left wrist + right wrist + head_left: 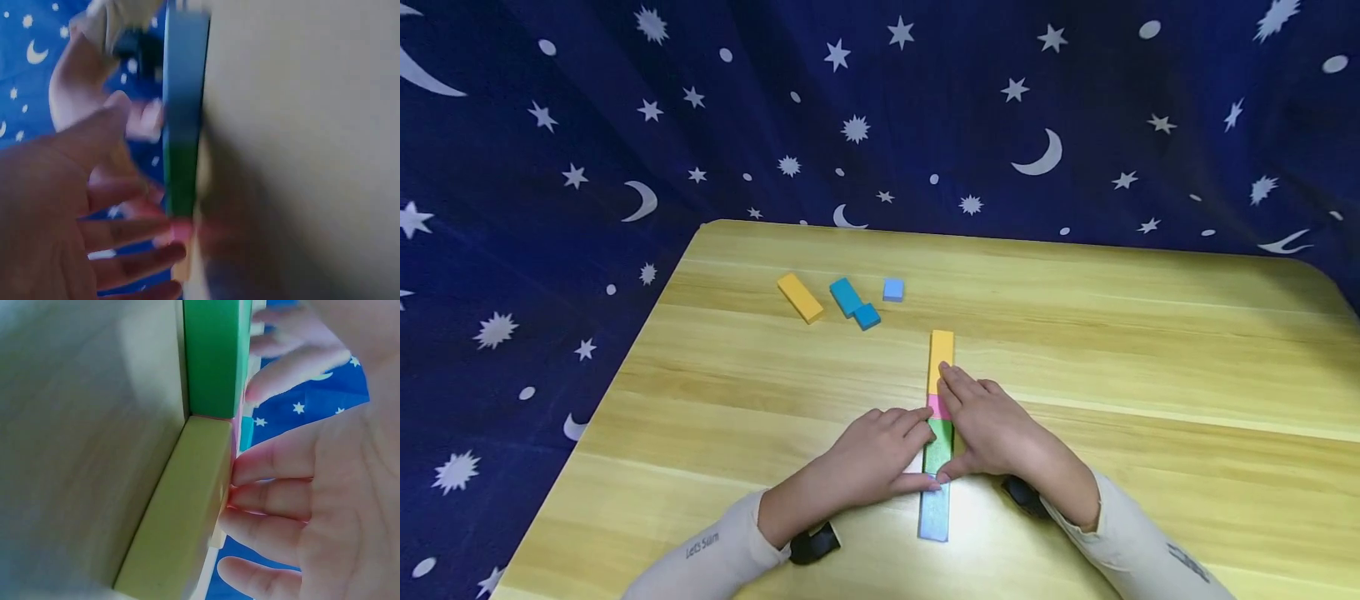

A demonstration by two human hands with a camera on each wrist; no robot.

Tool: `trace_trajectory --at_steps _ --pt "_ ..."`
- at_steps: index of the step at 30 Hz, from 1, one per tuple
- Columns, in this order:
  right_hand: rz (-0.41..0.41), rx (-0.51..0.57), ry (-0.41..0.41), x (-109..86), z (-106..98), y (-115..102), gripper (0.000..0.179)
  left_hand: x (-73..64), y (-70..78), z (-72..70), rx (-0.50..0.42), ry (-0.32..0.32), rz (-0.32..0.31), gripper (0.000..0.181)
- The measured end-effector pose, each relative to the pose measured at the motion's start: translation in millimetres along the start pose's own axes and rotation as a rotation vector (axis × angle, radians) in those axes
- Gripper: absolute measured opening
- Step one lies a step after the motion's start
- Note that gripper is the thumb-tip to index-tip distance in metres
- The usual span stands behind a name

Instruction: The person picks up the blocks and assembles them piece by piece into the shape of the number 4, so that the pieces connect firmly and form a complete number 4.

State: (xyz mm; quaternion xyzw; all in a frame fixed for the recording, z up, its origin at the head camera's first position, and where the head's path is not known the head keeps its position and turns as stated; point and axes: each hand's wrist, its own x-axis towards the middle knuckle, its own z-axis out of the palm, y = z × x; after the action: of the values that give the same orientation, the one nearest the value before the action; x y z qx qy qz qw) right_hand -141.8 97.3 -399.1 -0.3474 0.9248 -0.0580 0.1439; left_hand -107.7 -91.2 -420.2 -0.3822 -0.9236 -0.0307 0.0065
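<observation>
backdrop (925,100): dark blue cloth is hanging there, pale moons (1052,154) and stars (901,32) scattering across it
table (1150,358): streaky yellowish wood is stretching wide
glare (976,504): light is bouncing off the wood

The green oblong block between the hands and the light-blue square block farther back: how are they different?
The green oblong block is longer; the light-blue square block is short. The green block sits in a row of blocks; the light-blue block lies apart. Both rest on the table.
</observation>
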Motion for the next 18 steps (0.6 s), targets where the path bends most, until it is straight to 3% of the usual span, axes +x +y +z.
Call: trace_trajectory --at_steps 4,9,14,18 --pt "0.009 0.008 -0.014 -0.2 -0.4 -0.5 0.110 11.3 -23.2 -12.1 -0.052 0.073 -0.076 0.049" --pt "0.008 0.005 -0.029 0.7 -2.2 -0.4 0.110 33.0 -66.1 -17.5 -0.096 0.158 -0.226 0.043" --pt "0.021 0.014 -0.027 -2.6 -2.2 -1.7 0.110 56.0 -107.6 -21.9 -0.131 0.098 -0.368 0.047" --pt "0.034 0.017 -0.024 -6.3 -1.8 -3.1 0.111 61.0 -132.5 -28.2 -0.226 0.056 -0.475 0.047"
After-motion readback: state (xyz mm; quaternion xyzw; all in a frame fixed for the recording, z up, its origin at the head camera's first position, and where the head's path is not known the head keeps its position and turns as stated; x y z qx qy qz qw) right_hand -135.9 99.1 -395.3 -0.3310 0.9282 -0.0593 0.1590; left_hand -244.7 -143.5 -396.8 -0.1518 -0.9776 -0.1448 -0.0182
